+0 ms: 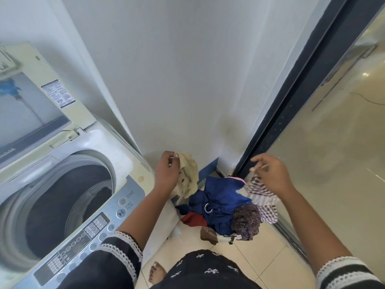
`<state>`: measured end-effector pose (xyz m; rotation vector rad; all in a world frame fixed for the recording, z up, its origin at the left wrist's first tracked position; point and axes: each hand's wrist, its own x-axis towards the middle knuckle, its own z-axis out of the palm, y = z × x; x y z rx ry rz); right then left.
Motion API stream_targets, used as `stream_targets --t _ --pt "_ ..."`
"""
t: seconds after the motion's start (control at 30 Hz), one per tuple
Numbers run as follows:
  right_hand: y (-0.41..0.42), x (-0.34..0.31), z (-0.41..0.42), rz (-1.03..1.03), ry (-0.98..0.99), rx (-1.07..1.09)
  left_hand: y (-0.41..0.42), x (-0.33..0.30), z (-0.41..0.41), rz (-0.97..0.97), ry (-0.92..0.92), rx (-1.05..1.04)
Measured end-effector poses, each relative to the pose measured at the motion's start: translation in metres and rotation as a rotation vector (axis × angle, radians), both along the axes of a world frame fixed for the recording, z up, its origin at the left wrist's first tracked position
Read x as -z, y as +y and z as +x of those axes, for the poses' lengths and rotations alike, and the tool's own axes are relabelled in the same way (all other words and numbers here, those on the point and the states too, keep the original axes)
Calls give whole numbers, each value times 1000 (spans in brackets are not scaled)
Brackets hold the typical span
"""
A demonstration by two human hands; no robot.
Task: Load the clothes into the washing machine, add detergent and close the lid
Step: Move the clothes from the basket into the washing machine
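While your left hand [167,171] is curling its fingers around a beige cloth [188,178], your right hand [270,172] is pinching a striped cloth [260,191]. Both are hanging over the clothes pile [223,207] on the floor [260,261], beside the washing machine [68,205], whose lid [37,101] is standing open.

A top-loading washing machine [68,184] with a smooth, slightly yellowed plastic body, a glossy clear lid panel [25,113] and a matt silver control panel [83,232]. A soft cream cloth [188,176] hangs crumpled above a floor heap of cloth: dark blue fabric [220,203], a striped woven piece [261,192], a dark checked one [246,221]. Glossy pale floor tiles [268,259], a matt painted wall [187,69], and reflective glass [333,153].
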<state>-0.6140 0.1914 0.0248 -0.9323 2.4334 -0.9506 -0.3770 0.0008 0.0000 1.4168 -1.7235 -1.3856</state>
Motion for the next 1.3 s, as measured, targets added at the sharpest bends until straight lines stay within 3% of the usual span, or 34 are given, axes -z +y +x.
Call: stream_targets --t 0.13,0.23,0.33,0.43,0.57,0.67,0.77,0.83,0.9,1.0,1.1,1.3 --pt "-27 3 42 -24 -172 -226 16 -16 -19 41 75 205" --pt "-43 0 62 -73 -152 -372 31 -32 -31 -3 151 378" --pt "-53 -9 65 -112 -39 -354 42 -38 -32 -98 189 509" --pt "-51 -24 61 -166 -52 -263 40 -32 -12 61 231 509" --pt "-49 -47 63 -198 -196 -229 38 -8 22 190 91 555" --pt "-54 -59 75 -243 -364 -100 47 -4 19 64 134 543" --pt "-62 -67 94 -343 -710 16 54 -8 3 -93 196 466" --pt "-65 -71 99 -377 -864 24 53 -12 -4 -209 142 389" --pt "-65 -73 95 -363 -789 -2 47 -16 -3 -259 83 321" --pt "-60 -74 77 -314 -350 53 33 -20 8 -261 57 246" --pt "-62 -81 57 -312 -104 78 16 -34 29 -313 66 104" --pt "-86 -105 56 -354 -46 -47 -35 -116 93 -356 329 -223"
